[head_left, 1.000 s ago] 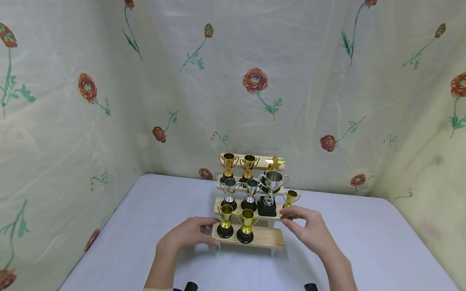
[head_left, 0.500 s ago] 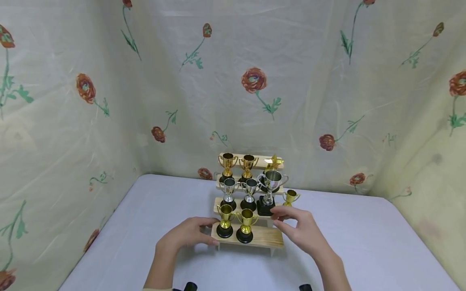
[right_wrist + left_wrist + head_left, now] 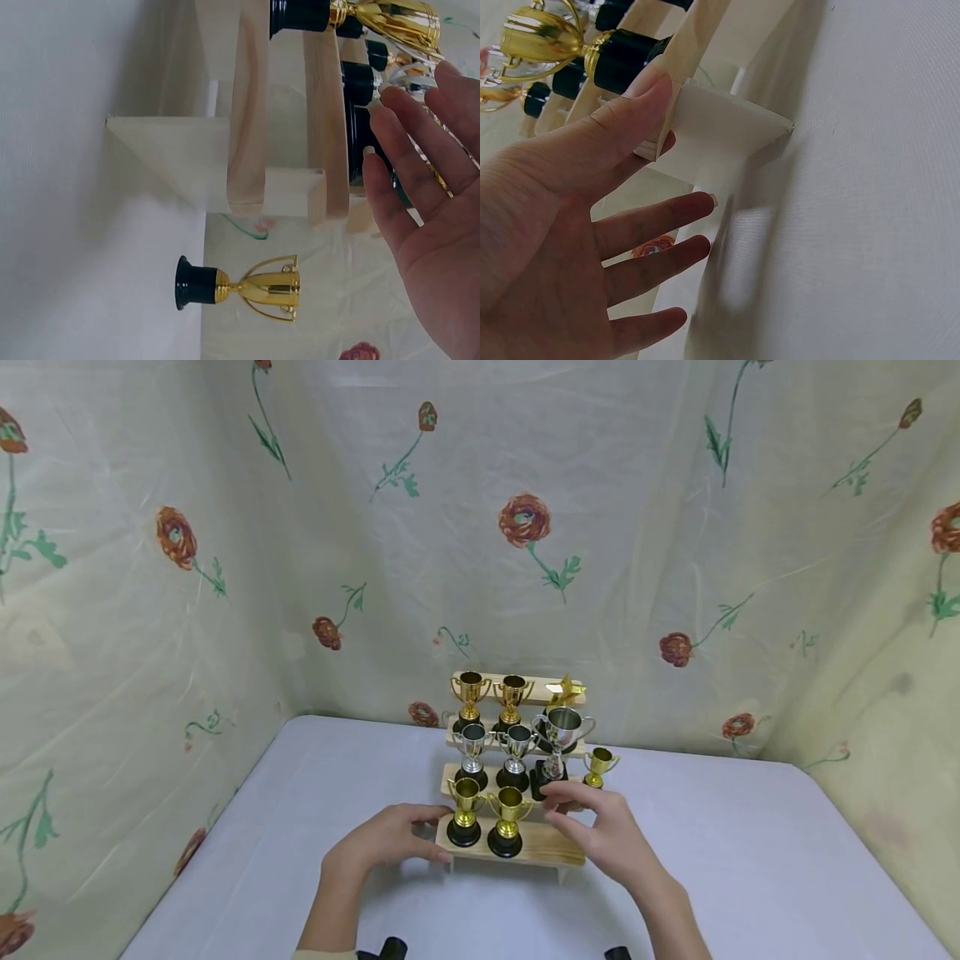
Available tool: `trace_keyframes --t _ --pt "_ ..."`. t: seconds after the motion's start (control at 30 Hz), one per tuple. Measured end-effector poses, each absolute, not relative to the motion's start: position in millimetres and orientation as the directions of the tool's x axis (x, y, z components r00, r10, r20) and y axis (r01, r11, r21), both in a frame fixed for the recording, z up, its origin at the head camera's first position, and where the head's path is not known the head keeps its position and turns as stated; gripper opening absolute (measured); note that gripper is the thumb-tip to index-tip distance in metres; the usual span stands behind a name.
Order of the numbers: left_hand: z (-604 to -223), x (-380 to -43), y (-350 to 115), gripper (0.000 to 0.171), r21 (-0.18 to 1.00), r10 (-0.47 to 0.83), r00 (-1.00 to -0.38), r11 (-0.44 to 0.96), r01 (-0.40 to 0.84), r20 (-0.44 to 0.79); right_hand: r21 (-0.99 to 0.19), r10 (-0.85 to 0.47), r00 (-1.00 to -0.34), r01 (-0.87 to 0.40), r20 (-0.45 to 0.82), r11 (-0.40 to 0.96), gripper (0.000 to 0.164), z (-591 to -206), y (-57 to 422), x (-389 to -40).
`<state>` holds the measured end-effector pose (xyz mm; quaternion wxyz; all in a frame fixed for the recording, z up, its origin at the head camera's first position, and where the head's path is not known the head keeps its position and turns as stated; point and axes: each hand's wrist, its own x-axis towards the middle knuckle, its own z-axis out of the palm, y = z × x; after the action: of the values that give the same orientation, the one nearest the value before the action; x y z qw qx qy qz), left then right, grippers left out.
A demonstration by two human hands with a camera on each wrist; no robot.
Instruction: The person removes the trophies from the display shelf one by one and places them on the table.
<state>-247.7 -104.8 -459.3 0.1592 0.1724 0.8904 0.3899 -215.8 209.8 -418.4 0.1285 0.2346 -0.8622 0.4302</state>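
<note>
A tiered wooden display stand (image 3: 551, 842) holds several small trophies. My left hand (image 3: 386, 837) pinches the left end of its lowest board between thumb and index finger; the other fingers are spread in the left wrist view. Two gold trophies, one left (image 3: 466, 802) and one right (image 3: 508, 814), stand on that board. My right hand (image 3: 600, 828) is over the board's right part, in front of the large silver trophy (image 3: 562, 727), whose black base it partly hides. Its fingers (image 3: 409, 154) are extended and hold nothing; whether they touch that base I cannot tell.
Two smaller silver trophies (image 3: 472, 743) share the large one's tier. Behind are two gold cups (image 3: 469, 689) and a gold star trophy (image 3: 566, 691). Another gold trophy (image 3: 274, 289) stands on the white-covered table (image 3: 360, 760), right of the stand. Floral curtains (image 3: 622, 568) surround the table.
My right hand has moved left from beside the stand's right end to in front of the large silver trophy. The left hand keeps its hold on the board.
</note>
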Motion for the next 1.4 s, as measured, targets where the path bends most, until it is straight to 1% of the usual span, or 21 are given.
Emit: trace_keyframes --t 0.23,0.5,0.73,1.0,1.4 --pt "-459 -248 -104 0.066 0.753 0.434 -0.888 0.634 0.178 -0.155 -0.679 -0.304 -0.842 -0.540 0.446 0.498 0.027 -422 204 -217" --pt "-457 -248 -104 0.066 0.750 0.424 -0.891 0.641 0.165 -0.165 -0.691 -0.295 -0.858 -0.514 0.422 0.509 0.028 -421 195 -216" --pt "-457 -248 -103 0.066 0.753 0.423 -0.892 0.637 0.166 -0.162 -0.693 -0.283 -0.867 -0.497 0.410 0.522 0.026 -422 187 -215" --pt "-457 -246 -104 0.067 0.747 0.427 -0.892 0.639 0.182 -0.148 -0.672 -0.289 -0.845 -0.533 0.449 0.514 0.019 -425 183 -214" --pt "-456 -246 -103 0.063 0.756 0.433 -0.889 0.630 0.179 -0.150 -0.644 -0.244 -0.813 -0.572 0.529 0.507 0.011 -426 177 -215"
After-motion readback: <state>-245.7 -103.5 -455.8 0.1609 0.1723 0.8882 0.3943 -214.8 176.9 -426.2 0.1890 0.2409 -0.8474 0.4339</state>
